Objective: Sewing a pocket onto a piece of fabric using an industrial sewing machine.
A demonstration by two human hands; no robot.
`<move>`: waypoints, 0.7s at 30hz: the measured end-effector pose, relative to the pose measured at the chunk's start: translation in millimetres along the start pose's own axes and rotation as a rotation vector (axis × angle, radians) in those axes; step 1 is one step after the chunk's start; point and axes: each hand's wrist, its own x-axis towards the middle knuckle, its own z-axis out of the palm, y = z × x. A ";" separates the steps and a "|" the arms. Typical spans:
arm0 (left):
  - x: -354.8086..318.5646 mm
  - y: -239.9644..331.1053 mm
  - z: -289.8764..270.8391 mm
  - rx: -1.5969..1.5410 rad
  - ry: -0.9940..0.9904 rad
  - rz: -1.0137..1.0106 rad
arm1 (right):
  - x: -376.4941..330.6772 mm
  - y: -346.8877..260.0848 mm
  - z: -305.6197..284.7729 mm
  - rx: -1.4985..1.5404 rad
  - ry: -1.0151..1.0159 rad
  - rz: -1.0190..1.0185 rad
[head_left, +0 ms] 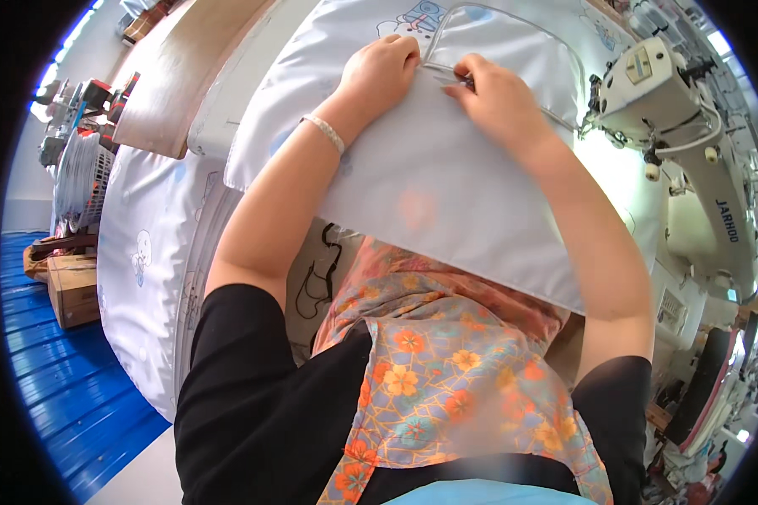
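Our right hand [499, 103] pinches small metal snips [448, 79] above the white fabric [480, 185]; our left hand [375, 76] curls on it, grip hidden from us.

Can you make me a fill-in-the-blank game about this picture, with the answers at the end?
1. The pale bracelet is on the person's ____ wrist.
2. Of the left hand and the right hand, both at the pale cloth, the ____ one is nearer the sewing machine.
3. The apron is printed with colourful ____.
4. The short sleeves are coloured ____.

Missing words: left; right; flowers; black.
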 end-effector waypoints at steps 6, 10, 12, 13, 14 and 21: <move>0.8 -7.2 -2.2 -0.084 0.064 0.017 | 31.6 -2.0 24.9 -0.009 0.012 -0.052; 3.0 -3.1 -4.2 -0.108 0.109 0.024 | 31.1 -0.2 19.4 -0.061 0.042 -0.056; 0.1 3.9 -9.9 -0.162 0.185 -0.002 | 13.5 -4.0 4.8 0.070 -0.006 0.060; -1.8 8.3 -15.7 -0.205 0.271 -0.040 | -2.9 -0.8 -8.3 0.138 0.001 0.069; -6.8 6.3 -21.3 -0.298 0.158 -0.109 | -24.7 4.9 -23.4 0.212 0.005 0.071; -106.4 65.5 -58.0 -0.023 -0.486 0.373 | -253.2 86.6 -137.2 -0.177 0.315 0.794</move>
